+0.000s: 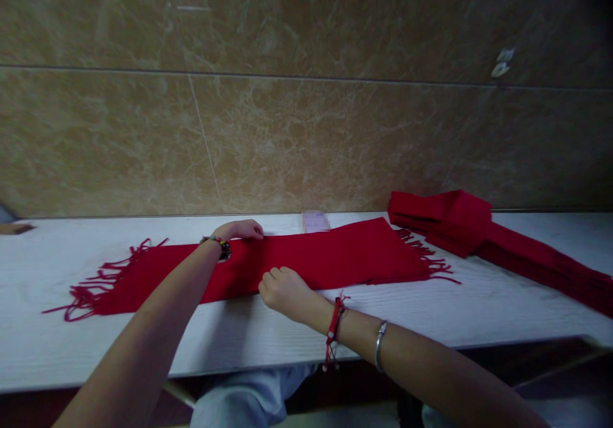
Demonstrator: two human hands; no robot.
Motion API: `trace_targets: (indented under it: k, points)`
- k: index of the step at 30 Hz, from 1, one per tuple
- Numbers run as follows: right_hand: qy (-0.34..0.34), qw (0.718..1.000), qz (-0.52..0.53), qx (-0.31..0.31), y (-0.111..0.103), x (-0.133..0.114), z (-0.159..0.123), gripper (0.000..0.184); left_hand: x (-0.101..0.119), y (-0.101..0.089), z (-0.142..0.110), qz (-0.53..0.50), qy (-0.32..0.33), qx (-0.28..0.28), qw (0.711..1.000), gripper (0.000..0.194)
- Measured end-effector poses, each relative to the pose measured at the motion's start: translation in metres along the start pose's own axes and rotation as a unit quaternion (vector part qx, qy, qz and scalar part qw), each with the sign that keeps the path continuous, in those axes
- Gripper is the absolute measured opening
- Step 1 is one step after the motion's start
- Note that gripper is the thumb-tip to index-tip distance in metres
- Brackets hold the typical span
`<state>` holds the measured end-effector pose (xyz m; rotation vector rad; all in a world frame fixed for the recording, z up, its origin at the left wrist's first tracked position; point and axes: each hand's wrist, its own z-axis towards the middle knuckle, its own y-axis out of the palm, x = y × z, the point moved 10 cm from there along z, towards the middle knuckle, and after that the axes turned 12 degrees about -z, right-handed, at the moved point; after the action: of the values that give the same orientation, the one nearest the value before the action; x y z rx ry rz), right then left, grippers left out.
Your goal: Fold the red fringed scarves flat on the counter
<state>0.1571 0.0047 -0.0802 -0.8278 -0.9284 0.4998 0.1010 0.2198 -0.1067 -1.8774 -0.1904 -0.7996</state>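
Note:
A red scarf (345, 255) with fringed ends lies flat and lengthwise on the white table. At its far edge, left of the middle, my left hand (239, 229) is closed with bent fingers on the cloth. My right hand (286, 292) is closed over the near edge, close to the middle, its fingertips hidden against the fabric. Fringe spreads loosely at the left end and more neatly at the right end.
More red scarves (440, 220) lie piled and folded at the right, trailing to the table's right side. A small pale purple packet (315, 221) sits behind the scarf by the tiled wall (297, 140). The white table's (268, 345) front edge is close to my legs.

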Motion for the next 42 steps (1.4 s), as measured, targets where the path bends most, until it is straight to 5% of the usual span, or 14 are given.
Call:
trace_targets:
  k: [7, 14, 19, 24, 29, 33, 37, 42]
  points:
    - [0.049, 0.998, -0.035, 0.009, -0.038, 0.043, -0.011, 0.013, 0.036, -0.035, -0.012, -0.112, 0.050, 0.095, 0.988, 0.035]
    - [0.112, 0.983, -0.144, -0.013, -0.092, 0.126, -0.066, 0.019, 0.140, -0.063, 0.004, -0.337, 0.146, 0.160, 0.916, 0.030]
    - [0.166, 0.960, -0.218, -0.058, -0.106, 0.183, -0.135, 0.018, 0.233, -0.040, 0.052, -0.278, 0.195, 0.151, 0.928, 0.023]
    - [0.231, 0.944, -0.187, -0.144, -0.067, 0.224, -0.204, 0.019, 0.288, 0.016, 0.118, -0.189, 0.201, 0.128, 0.953, 0.022]
    - [0.278, 0.936, -0.098, -0.193, -0.012, 0.233, -0.254, 0.022, 0.294, 0.080, 0.175, -0.099, 0.175, 0.087, 0.976, 0.018]
    - [0.311, 0.929, -0.031, -0.200, 0.014, 0.227, -0.275, 0.024, 0.283, 0.110, 0.196, -0.028, 0.161, 0.057, 0.985, 0.020]
    - [0.336, 0.921, 0.012, -0.195, 0.023, 0.229, -0.285, 0.025, 0.278, 0.115, 0.195, 0.025, 0.176, 0.051, 0.983, 0.029]
    - [0.334, 0.932, 0.009, -0.138, 0.012, 0.234, -0.276, 0.024, 0.262, 0.091, 0.162, 0.066, 0.194, 0.088, 0.975, 0.040]
